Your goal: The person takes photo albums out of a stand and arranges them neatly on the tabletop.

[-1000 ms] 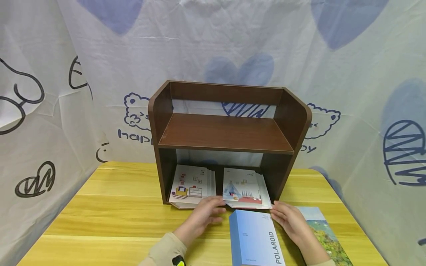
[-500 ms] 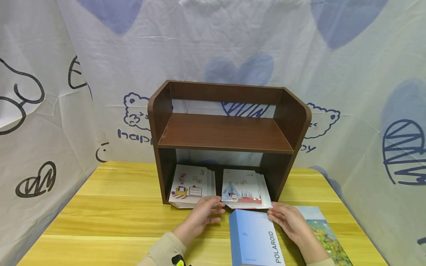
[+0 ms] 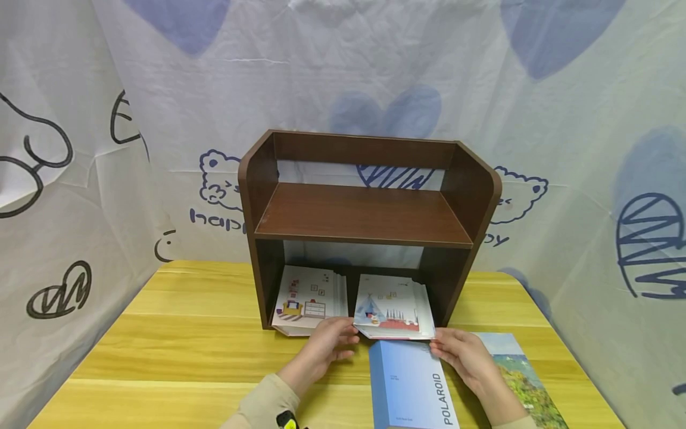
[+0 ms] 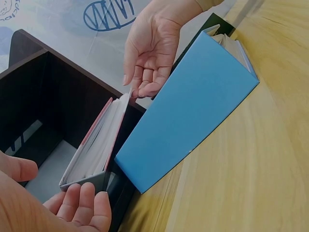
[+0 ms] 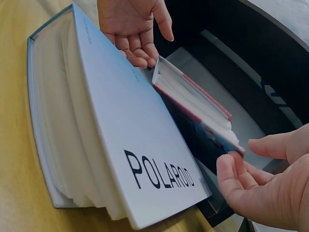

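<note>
Books [image 3: 395, 302] in shelf [image 3: 364, 211], POLAROID book [image 3: 415, 384] before it

The right grip [image 5: 268, 183] touches one end of a red-edged book [image 5: 195, 101] — the left grip [image 5: 130, 26] at the other — beside the POLAROID book [image 5: 130, 116] on the desk [image 5: 14, 130].

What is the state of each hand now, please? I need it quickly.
Left hand: open, touching the near left corner of the tent-cover book.
Right hand: at the book's near right corner; whether it pinches cannot be told.
</note>
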Available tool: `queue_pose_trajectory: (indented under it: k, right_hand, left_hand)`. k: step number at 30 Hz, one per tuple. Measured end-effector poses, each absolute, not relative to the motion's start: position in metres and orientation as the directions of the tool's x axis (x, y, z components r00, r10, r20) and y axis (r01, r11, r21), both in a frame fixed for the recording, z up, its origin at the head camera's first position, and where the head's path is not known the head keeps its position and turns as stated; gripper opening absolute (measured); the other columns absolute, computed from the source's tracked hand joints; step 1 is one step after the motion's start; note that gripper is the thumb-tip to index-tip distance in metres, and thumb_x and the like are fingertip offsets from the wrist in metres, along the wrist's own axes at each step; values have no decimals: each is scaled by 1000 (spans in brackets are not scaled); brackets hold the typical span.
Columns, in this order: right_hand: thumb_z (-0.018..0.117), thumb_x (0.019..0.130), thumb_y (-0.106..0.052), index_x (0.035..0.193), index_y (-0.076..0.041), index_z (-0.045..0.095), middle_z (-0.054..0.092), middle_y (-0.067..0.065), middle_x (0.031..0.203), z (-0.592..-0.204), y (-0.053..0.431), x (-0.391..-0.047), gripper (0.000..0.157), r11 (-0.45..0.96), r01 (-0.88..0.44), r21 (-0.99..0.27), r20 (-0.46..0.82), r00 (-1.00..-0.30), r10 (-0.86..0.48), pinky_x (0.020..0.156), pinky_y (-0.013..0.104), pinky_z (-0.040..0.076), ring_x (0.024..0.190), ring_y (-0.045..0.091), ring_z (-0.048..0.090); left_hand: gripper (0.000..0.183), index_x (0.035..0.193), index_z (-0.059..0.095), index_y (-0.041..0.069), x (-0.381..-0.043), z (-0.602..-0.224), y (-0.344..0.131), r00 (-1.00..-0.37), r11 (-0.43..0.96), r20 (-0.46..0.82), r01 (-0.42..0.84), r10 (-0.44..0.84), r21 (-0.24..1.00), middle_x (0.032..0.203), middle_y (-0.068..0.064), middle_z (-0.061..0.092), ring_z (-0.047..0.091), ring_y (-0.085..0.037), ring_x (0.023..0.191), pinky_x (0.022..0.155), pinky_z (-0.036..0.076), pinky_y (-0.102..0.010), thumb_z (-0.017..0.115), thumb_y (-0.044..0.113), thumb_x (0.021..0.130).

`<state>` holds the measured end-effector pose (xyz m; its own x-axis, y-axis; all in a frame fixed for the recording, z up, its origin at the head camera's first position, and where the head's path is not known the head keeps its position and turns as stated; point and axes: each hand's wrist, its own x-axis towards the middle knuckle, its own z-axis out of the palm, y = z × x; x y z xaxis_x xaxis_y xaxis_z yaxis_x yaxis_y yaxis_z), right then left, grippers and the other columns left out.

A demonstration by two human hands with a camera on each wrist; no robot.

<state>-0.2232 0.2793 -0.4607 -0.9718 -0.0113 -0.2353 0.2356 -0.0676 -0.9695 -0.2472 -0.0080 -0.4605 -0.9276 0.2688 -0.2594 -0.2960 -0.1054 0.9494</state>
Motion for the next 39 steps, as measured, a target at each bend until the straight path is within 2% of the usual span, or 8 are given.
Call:
queue_pose_trajectory:
  k: [8, 12, 17, 24, 32, 39]
  right_hand:
    - [51, 98, -3, 131, 22, 38, 66, 7, 91, -461, 276, -223, 44, -60, 236, -970, -238, -971, 15, 77, 22, 58, 83, 12, 65]
    - [51, 98, -2, 132, 23, 37, 65, 7, 91, -462, 276, -222, 45, -63, 243, -968, -243, -970, -2, 77, 22, 58, 83, 12, 65]
    - [50, 97, -2, 133, 23, 34, 65, 6, 90, -464, 277, -222, 47, -76, 259, -963, -256, -966, -45, 78, 22, 57, 83, 12, 65]
    - [51, 97, -4, 132, 21, 34, 64, 4, 89, -466, 279, -222, 47, -94, 274, -957, -263, -959, -109, 79, 22, 56, 83, 11, 64]
    - [53, 93, -1, 118, 12, 47, 63, 3, 88, -464, 279, -222, 28, -107, 282, -953, -270, -956, -117, 79, 22, 56, 82, 11, 63]
    - [55, 93, -1, 115, 11, 49, 62, 3, 88, -463, 279, -222, 26, -104, 269, -958, -256, -959, -126, 79, 22, 57, 82, 12, 63]
  left_hand:
    - [45, 129, 45, -8, -249, -463, -8, -931, -145, -255, -299, 263, 943, 110, -13, 57, 61, -15, 87, 77, 58, -32, 50, 26, 100]
    - [44, 128, 43, -8, -249, -463, -8, -926, -185, -263, -319, 273, 930, 104, -9, 56, 63, -15, 87, 82, 59, -34, 50, 25, 100]
    - [45, 130, 37, -9, -249, -463, -8, -919, -233, -271, -340, 285, 911, 107, -12, 53, 67, -17, 87, 89, 58, -37, 49, 22, 101]
    - [43, 130, 36, -8, -248, -464, -6, -916, -273, -270, -352, 298, 895, 112, -16, 52, 68, -18, 84, 86, 59, -36, 48, 22, 101]
    - [30, 118, 39, -3, -248, -465, -5, -920, -277, -266, -345, 287, 897, 109, -15, 50, 65, -21, 85, 84, 59, -33, 50, 20, 101]
    - [26, 113, 40, -1, -248, -467, -5, -927, -277, -256, -331, 275, 902, 109, -16, 52, 63, -19, 82, 81, 60, -31, 50, 18, 101]
